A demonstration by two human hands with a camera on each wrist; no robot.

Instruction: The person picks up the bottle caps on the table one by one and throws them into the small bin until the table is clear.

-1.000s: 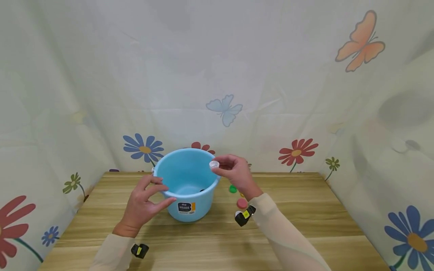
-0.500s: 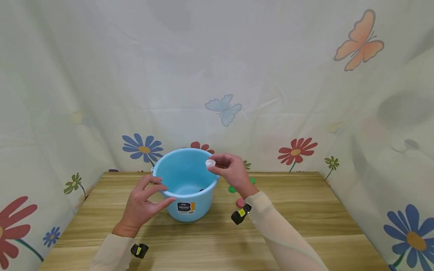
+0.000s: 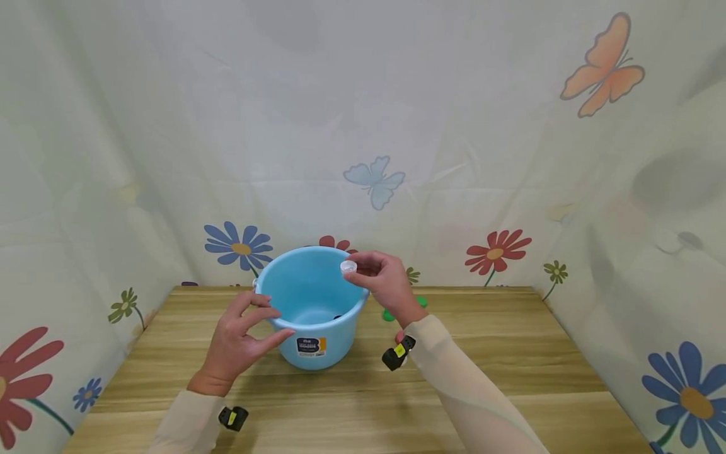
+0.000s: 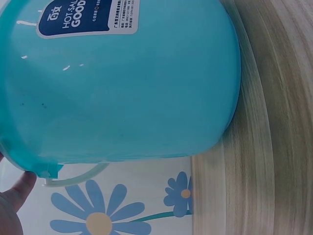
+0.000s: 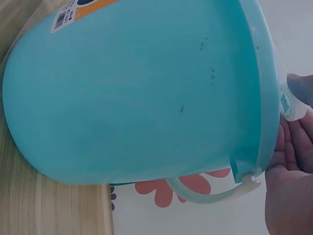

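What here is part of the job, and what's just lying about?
Part of the job:
small white round cap, pinched by the right hand
light-blue round plastic bucket, left hand at its rim

Seemingly just lying about:
two small green round pieces
partly hidden red piece

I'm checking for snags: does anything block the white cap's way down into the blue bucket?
No visible obstacle: the right hand holds the white cap above the blue bucket, apparently over its open mouth.
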